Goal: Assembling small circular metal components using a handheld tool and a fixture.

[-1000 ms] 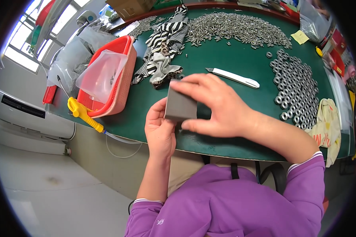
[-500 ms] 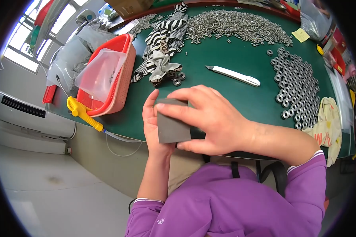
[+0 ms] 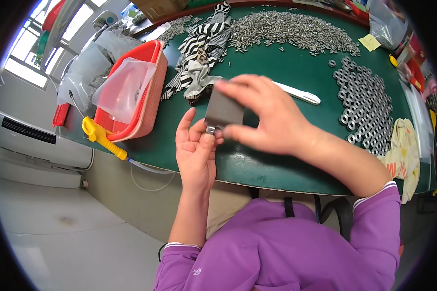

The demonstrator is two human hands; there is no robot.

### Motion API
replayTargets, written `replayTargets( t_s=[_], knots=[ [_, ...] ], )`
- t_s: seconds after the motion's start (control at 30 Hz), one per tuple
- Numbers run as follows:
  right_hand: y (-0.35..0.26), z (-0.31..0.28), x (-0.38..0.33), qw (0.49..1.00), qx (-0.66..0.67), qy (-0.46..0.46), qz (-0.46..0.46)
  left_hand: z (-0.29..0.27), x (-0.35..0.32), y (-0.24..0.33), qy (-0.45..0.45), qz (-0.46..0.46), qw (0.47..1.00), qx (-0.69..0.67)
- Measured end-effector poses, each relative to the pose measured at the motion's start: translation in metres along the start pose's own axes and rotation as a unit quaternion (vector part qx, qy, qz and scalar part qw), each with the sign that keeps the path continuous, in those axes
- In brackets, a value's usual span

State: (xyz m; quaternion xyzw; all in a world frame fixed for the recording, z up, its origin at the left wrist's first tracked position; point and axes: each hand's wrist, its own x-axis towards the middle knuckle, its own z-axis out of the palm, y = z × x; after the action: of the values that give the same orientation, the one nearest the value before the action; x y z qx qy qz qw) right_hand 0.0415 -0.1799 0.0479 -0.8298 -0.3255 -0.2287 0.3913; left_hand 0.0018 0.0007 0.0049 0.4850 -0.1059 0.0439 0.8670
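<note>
My left hand (image 3: 197, 151) pinches a small shiny metal ring (image 3: 210, 130) between thumb and fingers. My right hand (image 3: 279, 116) grips a flat-faced grey block (image 3: 224, 109) by its edges, thumb below and fingers above. The block's lower edge is right by the ring; I cannot tell whether they touch. Beyond the hands lies a crumpled black-and-white striped cloth (image 3: 202, 44), its near end partly behind the block. A white utility knife (image 3: 298, 93) rests on the green table, its blade end hidden by my right hand.
Many metal rings (image 3: 361, 97) spread over the table's right side, beside a pale cloth glove (image 3: 402, 150). Small metal pins (image 3: 296, 31) are heaped at the back. On the left stands a red basket (image 3: 153, 92) holding a plastic bag, with a yellow air gun (image 3: 99, 136) beside it.
The block has moved away from my body and slightly right, tilting as my right hand shifted with it. My left thumb and the ring, hidden before, now show.
</note>
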Motion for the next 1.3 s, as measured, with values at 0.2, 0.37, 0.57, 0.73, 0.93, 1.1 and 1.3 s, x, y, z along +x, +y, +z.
replayTargets(
  t_s=[0.2,0.37,0.57,0.73,0.93,1.1,1.3],
  knots=[
    [-0.016,0.000,-0.008,0.998,0.044,-0.014,-0.041,0.004,0.001,-0.001,0.020,0.007,1.000,0.013],
    [-0.012,0.000,-0.004,0.999,-0.010,-0.023,-0.034,0.001,0.003,-0.002,0.018,0.005,1.000,-0.004],
    [0.013,-0.009,0.002,0.998,-0.016,0.026,0.062,0.000,0.000,0.004,0.013,-0.018,1.000,-0.019],
    [0.002,-0.006,0.000,1.000,0.015,0.018,-0.016,-0.002,0.001,0.001,-0.004,-0.026,0.999,-0.037],
    [-0.037,0.001,-0.010,0.994,0.037,-0.058,-0.083,0.006,0.000,0.004,0.002,-0.026,0.999,-0.046],
    [0.013,-0.006,0.001,0.998,-0.042,0.015,0.046,-0.002,0.001,0.003,-0.005,-0.017,0.999,-0.026],
    [0.010,-0.002,0.000,0.998,0.009,-0.012,0.060,-0.006,0.001,0.000,-0.007,-0.029,0.998,-0.052]
  ],
)
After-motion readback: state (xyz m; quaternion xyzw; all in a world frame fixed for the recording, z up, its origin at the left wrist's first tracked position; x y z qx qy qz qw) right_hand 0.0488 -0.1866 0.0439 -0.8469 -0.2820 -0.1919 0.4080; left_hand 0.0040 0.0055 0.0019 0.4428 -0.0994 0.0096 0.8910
